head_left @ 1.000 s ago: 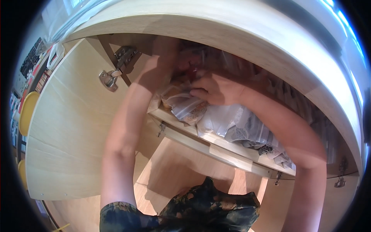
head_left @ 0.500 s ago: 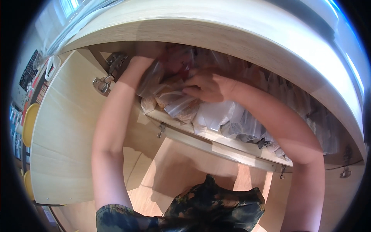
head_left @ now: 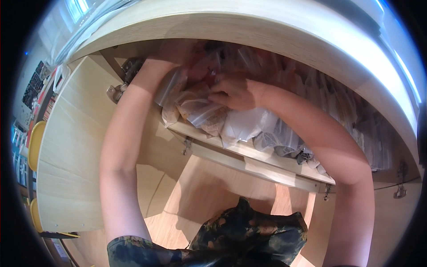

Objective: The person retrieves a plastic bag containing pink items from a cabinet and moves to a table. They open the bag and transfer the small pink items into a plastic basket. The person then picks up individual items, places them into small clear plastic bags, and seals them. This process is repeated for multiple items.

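Both my arms reach into an open cabinet (head_left: 209, 149), where clear plastic zip bags stand packed in a row on a shelf. My left hand (head_left: 180, 52) is deep at the shadowed left end, beside a bag with pinkish-red contents (head_left: 200, 70); its fingers are hidden. Further right, my right hand (head_left: 235, 93) has its fingers curled in over the bags, close to that reddish bag. Whatever they grip is hidden. Just below it lie a bag of light brown contents (head_left: 208, 119) and a bag of white contents (head_left: 247, 123).
An open cabinet door (head_left: 73, 155) with a metal hinge (head_left: 116, 92) stands on the left. The cabinet's top edge (head_left: 231, 26) overhangs the shelf. More bags (head_left: 329, 100) fill the right side. Yellow rounded objects (head_left: 37, 146) lie beyond the door.
My left hand has gone slightly deeper into the cabinet, its forearm shifting left. The right hand has moved very little, staying over the bags. The view has shifted slightly.
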Available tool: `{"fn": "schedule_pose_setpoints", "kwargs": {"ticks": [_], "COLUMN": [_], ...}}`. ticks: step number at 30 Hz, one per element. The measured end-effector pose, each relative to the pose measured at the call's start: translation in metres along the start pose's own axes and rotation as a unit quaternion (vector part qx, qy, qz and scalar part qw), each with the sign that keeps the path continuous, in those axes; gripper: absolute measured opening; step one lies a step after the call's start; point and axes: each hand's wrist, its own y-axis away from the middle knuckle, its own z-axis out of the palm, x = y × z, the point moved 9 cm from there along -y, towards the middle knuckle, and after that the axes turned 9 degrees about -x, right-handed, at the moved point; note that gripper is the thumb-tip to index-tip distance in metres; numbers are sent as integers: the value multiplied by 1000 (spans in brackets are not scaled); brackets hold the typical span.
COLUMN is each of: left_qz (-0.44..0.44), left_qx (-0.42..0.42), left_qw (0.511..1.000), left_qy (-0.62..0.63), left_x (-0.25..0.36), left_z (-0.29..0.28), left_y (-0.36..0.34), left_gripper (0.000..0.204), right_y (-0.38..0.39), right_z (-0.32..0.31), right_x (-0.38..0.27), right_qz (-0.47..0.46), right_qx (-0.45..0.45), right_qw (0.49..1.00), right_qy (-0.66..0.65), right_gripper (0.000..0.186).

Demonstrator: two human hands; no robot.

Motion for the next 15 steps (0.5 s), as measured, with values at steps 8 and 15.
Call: {"fn": "schedule_pose_setpoints", "kwargs": {"ticks": [8, 15], "left_qz": [-50, -172], "left_qx": [-93, -100], "left_qw": [968, 921], "left_qy": [226, 334], "left_x": [2, -31], "left_z": [12, 33], "left_y": [-7, 35], "left_gripper": [33, 36], "right_y": [-3, 15], "right_z": [6, -8], "right_x": [6, 17], "right_qz": [-35, -3], "right_qx": [25, 98], "right_qw": [999, 991], "right_qy": [-18, -92], "right_gripper": [28, 25]}}
